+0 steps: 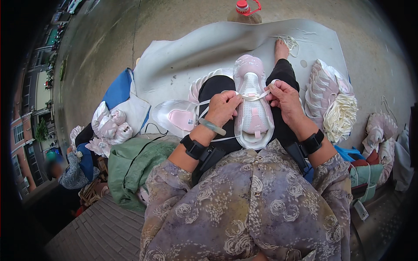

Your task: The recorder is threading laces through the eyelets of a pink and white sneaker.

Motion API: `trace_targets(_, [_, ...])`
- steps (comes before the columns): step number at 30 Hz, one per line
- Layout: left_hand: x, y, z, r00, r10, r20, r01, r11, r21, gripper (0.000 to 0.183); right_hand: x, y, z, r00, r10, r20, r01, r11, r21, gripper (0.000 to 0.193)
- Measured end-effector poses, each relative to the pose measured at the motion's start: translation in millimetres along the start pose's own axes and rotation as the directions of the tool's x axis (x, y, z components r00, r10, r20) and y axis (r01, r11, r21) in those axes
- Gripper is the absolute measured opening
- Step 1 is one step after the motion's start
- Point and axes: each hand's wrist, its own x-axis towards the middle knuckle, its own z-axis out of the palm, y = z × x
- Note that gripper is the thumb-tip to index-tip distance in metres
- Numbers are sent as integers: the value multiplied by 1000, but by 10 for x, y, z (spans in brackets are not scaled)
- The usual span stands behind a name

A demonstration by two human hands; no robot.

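Observation:
A pink and white shoe (254,124) rests on my lap between my black-trousered legs, its heel toward me. White shoelace (252,95) crosses its tongue. My left hand (223,107) is closed on the shoelace at the shoe's left edge. On the right side, my right hand (285,101) pinches the lace, fingertips just beside the shoe. A second shoe (176,117), whitish with a pink insole, lies left of my left hand. Loose white lace runs down past my left wrist toward the lap.
Stacked pink and white shoe parts (320,89) and a bundle of cream laces (342,117) lie at right. More parts (111,126) sit left, near a green sack (135,158) and another person (78,169). A red-capped bottle (244,16) stands beyond the pale sheet (191,52).

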Motion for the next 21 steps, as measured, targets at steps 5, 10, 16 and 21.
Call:
trace_targets(5, [11, 8, 7, 951, 252, -181, -263, 964, -42, 20, -85, -46, 5, 999, 32, -18, -33, 998, -61, 12])
trace_targets(10, [-113, -115, 47, 988, 76, -133, -115, 943, -312, 16, -170, 91, -39, 1000, -19, 16, 20, 995, -97, 10])
trace_targets(16, [-144, -79, 118, 988, 58, -144, -116, 892, -436, 11, -183, 177, -21, 999, -39, -21, 38, 999, -28, 10])
trace_targets(21, [-147, -144, 75, 986, 112, -121, -147, 927, -344, 12, -175, 172, -14, 999, -47, 2, 47, 998, -42, 10])
